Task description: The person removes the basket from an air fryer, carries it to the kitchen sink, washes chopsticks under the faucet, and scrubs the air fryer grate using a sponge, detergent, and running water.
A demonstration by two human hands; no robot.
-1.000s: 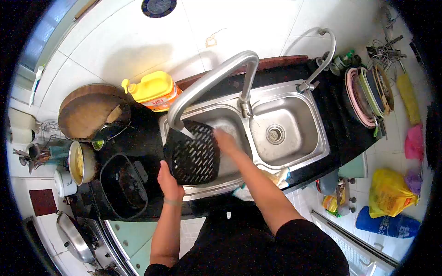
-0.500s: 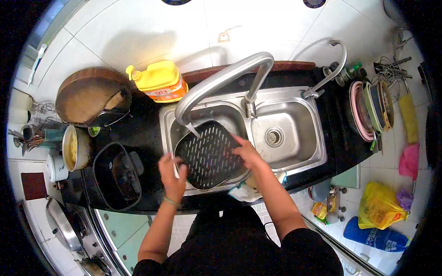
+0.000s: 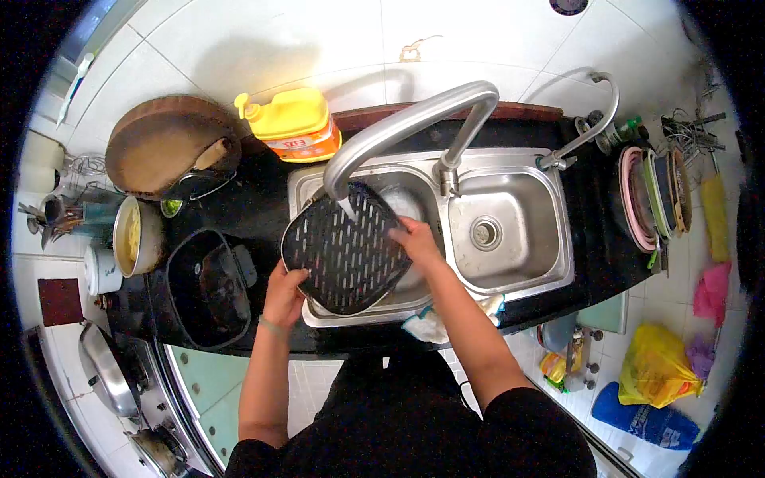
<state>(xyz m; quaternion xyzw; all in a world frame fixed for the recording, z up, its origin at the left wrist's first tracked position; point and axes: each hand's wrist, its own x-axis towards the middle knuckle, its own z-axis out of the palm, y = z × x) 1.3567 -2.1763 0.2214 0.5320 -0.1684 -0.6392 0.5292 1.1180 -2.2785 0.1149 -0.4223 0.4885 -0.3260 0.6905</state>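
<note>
A black slotted air fryer tray [image 3: 344, 259] is held tilted over the left sink basin [image 3: 410, 195]. My left hand [image 3: 284, 296] is closed on its lower left rim, thumb over the face. At the right edge my right hand [image 3: 417, 242] grips the same tray, with fingertips on the slotted face. Water from the arched steel faucet [image 3: 414, 119] runs onto the upper part of the tray. A black air fryer basket [image 3: 209, 288] stands on the counter, left of my left hand.
A yellow pump bottle [image 3: 296, 126] stands behind the left basin. To the right is the second basin [image 3: 510, 255] with a smaller tap [image 3: 586, 123]. A cloth [image 3: 430, 325] lies at the sink's front edge. A pot [image 3: 135, 237] and stacked lids [image 3: 637, 195] flank the counter.
My left hand, looser at the tray's left side before, now grips its lower left rim. The tray has turned and shifted up slightly under the water. The whole view has shifted a little.
</note>
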